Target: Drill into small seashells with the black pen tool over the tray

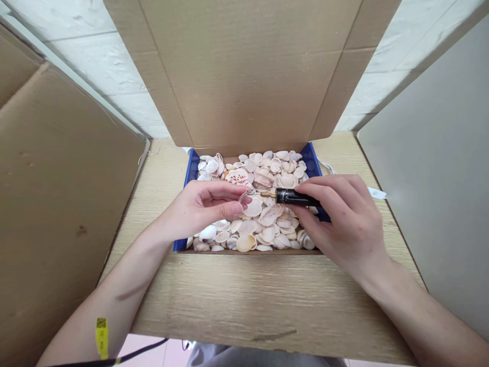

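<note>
Between the thumb and fingers of my left hand (214, 204) is a small seashell (243, 197), mostly hidden by the fingertips. My right hand (344, 219) grips a black mini electric drill (296, 197) with a brass-coloured chuck, held level and pointing left. The drill's tip is close to the shell; whether they touch I cannot tell. Both hands are above a blue-sided cardboard box (191, 171) full of pale seashells (269, 232). A larger shell with red speckles (239, 177) lies in the pile just beyond my left fingers.
The box's brown lid (248, 76) stands raised at the back. Cardboard (57, 178) walls off the left, and a grey panel (439, 142) the right. A white cable (327, 166) and a white strip (377, 193) lie right of the box on the wooden table (244, 290).
</note>
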`<state>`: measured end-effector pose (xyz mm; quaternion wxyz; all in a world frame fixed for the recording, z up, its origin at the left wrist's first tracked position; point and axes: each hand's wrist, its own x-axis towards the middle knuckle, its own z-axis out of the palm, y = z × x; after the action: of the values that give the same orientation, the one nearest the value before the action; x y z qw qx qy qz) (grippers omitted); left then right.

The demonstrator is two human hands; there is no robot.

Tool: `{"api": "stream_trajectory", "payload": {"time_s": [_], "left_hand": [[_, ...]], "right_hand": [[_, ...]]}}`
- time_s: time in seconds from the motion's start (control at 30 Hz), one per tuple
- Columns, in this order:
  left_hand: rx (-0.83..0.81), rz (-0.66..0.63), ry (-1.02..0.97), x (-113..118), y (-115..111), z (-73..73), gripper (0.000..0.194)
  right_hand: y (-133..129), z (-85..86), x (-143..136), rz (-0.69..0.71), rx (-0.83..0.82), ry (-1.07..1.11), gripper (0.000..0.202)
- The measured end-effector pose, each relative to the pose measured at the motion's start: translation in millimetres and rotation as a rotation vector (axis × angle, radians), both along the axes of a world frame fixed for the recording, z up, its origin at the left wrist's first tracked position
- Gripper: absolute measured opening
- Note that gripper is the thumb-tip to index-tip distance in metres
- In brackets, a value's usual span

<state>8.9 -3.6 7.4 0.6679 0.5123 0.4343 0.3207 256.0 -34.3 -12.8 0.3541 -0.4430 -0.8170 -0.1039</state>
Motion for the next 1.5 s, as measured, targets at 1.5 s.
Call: {"api": "stream_trajectory", "payload": {"time_s": [1.5], "left_hand": [[0.069,-0.159,0.076,-3.7,0.3,1.5,0.028]], "right_hand": [[-2.7,-1.1,-0.3,0.120,0.046,-0.050,0.027]]}}
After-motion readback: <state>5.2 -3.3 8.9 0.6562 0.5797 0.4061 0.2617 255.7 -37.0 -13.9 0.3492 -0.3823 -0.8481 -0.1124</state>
